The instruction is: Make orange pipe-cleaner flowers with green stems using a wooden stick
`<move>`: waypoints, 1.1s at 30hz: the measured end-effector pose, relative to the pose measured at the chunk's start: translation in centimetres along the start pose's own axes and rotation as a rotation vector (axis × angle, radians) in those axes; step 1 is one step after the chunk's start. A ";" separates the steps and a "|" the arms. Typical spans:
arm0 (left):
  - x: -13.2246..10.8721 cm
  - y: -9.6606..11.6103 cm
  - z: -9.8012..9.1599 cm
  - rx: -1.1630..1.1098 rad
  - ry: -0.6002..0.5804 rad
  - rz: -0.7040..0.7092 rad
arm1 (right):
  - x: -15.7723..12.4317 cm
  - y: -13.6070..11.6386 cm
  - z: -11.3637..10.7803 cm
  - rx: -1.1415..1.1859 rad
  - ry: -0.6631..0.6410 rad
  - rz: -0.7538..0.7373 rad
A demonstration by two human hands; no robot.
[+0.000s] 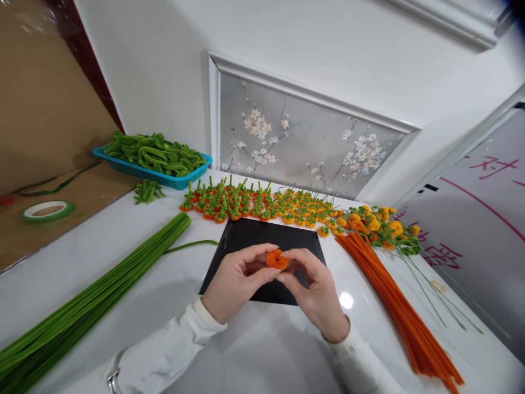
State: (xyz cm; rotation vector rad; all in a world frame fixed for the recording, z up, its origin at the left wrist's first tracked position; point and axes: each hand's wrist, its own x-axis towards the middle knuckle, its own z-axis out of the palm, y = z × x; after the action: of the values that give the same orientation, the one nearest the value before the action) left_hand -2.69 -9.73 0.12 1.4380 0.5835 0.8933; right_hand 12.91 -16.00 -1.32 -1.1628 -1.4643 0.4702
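White table, left hand and right hand at frame centre, both grips pinched around an orange flower, orange bundle at lower right

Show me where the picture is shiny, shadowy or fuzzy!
In the head view, a bright glare spot shines on the white table beside the right hand; soft grey shadows darken the table's near part; the view's top right corner is dark and blurred.
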 end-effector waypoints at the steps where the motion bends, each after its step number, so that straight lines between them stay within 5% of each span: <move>1: 0.1 0.0 0.0 -0.004 0.014 -0.018 | 0.0 0.0 -0.1 0.039 -0.021 0.016; 14: -0.4 -0.6 0.4 0.008 0.020 -0.012 | 0.1 0.0 0.0 0.291 0.016 0.193; 21: -0.4 -0.3 0.5 -0.019 -0.012 -0.027 | 0.0 0.1 0.0 0.233 0.057 0.148; 26: -0.3 -0.4 0.4 0.008 0.067 -0.009 | 0.1 -0.2 -0.3 0.179 -0.018 0.100; 33: -0.5 -0.5 0.3 0.177 0.074 0.043 | 0.2 0.0 0.0 0.243 0.056 0.178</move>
State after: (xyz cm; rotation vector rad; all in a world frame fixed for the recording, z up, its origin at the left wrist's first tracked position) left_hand -2.59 -10.24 -0.46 1.5868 0.7038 0.9502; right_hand 12.95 -15.81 -1.24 -1.1060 -1.2232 0.7125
